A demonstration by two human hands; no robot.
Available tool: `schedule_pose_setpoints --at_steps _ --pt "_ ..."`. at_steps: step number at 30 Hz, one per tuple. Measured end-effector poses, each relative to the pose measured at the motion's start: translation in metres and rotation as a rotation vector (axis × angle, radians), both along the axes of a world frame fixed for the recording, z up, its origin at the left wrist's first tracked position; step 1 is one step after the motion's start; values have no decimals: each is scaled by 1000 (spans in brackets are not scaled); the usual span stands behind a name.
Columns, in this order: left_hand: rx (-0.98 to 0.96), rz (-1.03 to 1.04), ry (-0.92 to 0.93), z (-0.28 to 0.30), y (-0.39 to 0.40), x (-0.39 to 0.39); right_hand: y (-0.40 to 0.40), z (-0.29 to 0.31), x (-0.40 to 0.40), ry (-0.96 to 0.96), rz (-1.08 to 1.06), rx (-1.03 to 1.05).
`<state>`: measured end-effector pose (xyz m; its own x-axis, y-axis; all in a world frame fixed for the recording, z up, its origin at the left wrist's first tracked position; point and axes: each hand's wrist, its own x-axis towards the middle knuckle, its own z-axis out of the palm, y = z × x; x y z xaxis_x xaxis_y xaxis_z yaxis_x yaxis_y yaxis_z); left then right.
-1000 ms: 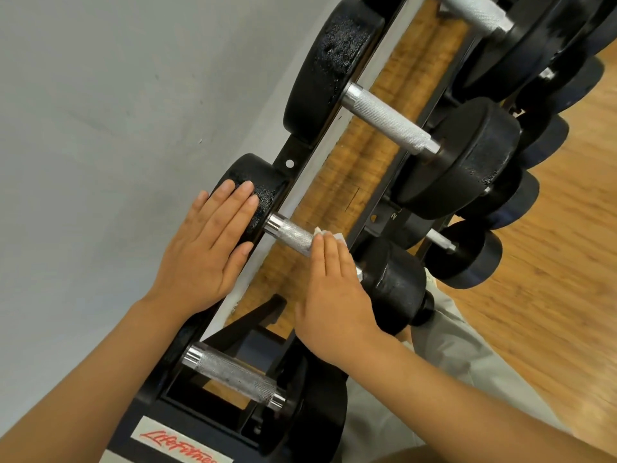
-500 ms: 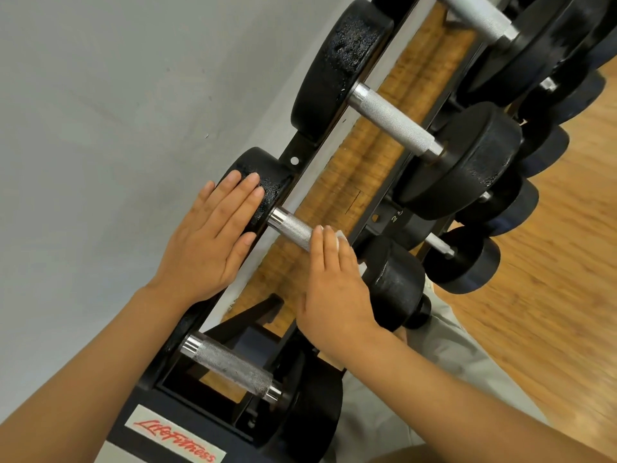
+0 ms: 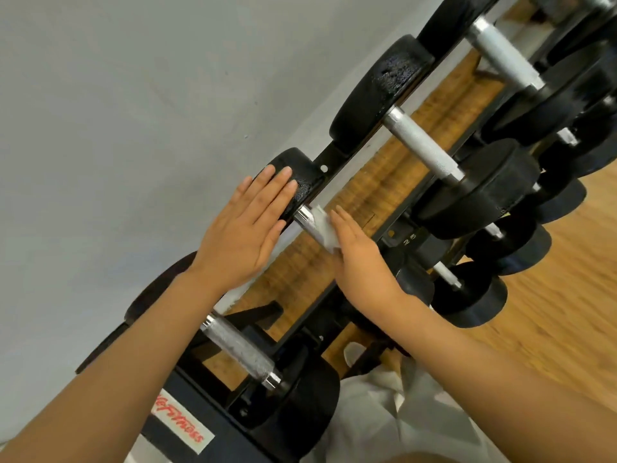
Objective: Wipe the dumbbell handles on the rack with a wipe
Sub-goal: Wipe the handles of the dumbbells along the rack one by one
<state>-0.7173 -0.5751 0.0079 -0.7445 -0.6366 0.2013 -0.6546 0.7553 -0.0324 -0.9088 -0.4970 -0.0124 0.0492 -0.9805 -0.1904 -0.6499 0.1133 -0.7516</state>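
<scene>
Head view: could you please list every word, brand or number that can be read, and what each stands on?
"25", white, on the black rack bracket beside the right hand.
Red brand lettering on the white label at the rack's near end: blurred and partly hidden by the left arm; only "...ness" can be guessed.

A gym: a rack (image 3: 337, 158) of black dumbbells (image 3: 434, 152) stands on wood flooring (image 3: 567, 312) against a grey wall (image 3: 133, 95).
</scene>
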Motion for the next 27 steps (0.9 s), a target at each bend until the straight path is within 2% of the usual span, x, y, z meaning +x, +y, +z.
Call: schedule_pose_setpoints --at_steps 4,8,12,15,17,19,24,27 --pt "-13 91 -20 1 16 1 -9 1 -18 -34 -37 -120" --pt "-5 244 -17 5 34 11 -19 13 -25 -168 -146 -465" --pt "11 337 -46 6 48 18 -37 19 -14 -120 -86 -698" --pt "43 369 -78 3 57 21 -52 15 -4 -150 -52 -684" --pt "58 378 -105 -1 59 23 -55 9 5 -137 38 -597" --pt "67 378 -103 -2 60 23 -57 5 13 -88 129 -483" --pt "62 382 -122 -4 59 23 -96 23 20 80 283 -352" --pt "44 386 -126 -5 59 24 -95 21 16 132 369 -401"
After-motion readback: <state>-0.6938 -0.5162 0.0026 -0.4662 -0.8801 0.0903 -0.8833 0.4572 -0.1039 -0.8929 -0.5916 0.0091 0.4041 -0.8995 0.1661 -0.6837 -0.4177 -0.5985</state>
